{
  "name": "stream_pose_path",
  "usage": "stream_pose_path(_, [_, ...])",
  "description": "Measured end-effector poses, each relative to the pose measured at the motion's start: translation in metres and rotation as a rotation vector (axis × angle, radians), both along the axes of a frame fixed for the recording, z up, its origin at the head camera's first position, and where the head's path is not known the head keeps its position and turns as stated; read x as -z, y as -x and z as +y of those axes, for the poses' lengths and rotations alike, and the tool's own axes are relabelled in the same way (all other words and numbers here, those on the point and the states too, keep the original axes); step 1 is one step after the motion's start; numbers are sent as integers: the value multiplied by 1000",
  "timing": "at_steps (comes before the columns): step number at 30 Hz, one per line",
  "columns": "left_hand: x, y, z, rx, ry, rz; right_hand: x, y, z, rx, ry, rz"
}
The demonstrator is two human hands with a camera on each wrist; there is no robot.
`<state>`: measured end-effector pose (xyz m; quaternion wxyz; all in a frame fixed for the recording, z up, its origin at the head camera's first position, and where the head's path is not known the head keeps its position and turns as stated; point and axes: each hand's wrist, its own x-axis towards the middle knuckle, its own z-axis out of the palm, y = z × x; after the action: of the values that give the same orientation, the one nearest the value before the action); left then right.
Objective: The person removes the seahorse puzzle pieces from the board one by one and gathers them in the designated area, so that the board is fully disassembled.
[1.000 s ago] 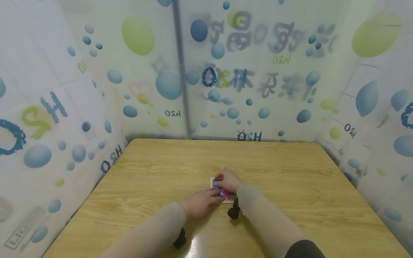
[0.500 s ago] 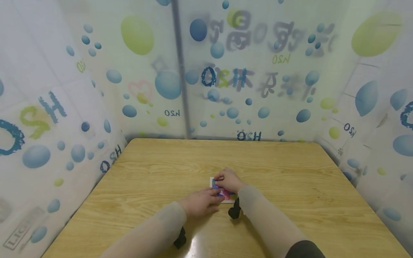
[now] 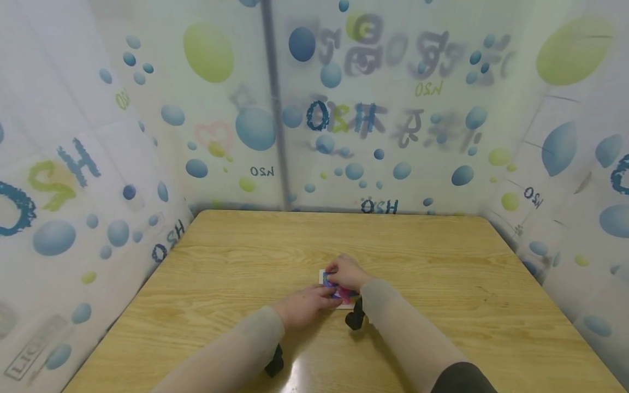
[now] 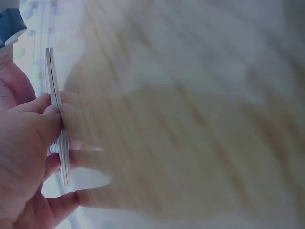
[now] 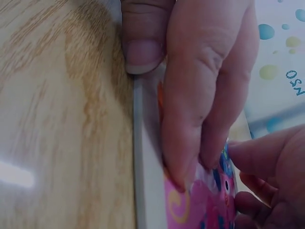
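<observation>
A small flat board [image 3: 346, 304] with a white border and a bright pink and blue picture lies on the table. In the left wrist view, seen edge-on, the board [image 4: 59, 138] appears as thin layers. My left hand [image 3: 306, 307] rests its extended fingers over the board's left and near part, with the thumb at its edge. My right hand [image 3: 348, 274] bends over the far part. In the right wrist view, the right thumb [image 5: 143, 52] touches the board's edge while curled fingers [image 5: 188, 109] press on the picture. My hands hide much of the picture.
The wooden table [image 3: 432, 267] extends around the board on all sides. Behind it hangs a pale curtain [image 3: 393, 136] with blue and green spots. A dark wrist-camera mount [image 3: 355, 318] sits under the right wrist, and another mount [image 3: 275, 363] under the left.
Both hands stay almost where they were on the board. The lowest digit of my left hand has drawn in a little, and my right wrist has shifted very slightly left.
</observation>
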<state>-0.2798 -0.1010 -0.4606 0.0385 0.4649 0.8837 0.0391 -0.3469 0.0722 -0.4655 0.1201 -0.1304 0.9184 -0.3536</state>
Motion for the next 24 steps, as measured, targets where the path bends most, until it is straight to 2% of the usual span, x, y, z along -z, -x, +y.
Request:
stream_pose_path(3, [0, 0, 0, 12, -7, 21, -2, -1, -1, 2, -2, -13])
stream_pose_path(15, [1, 0, -1, -26, -20, -34, -3, 0, -2, 28, 11, -44])
stream_pose_path(24, [0, 0, 1, -11, 0, 18, -5, -1, -1, 31, 32, -60])
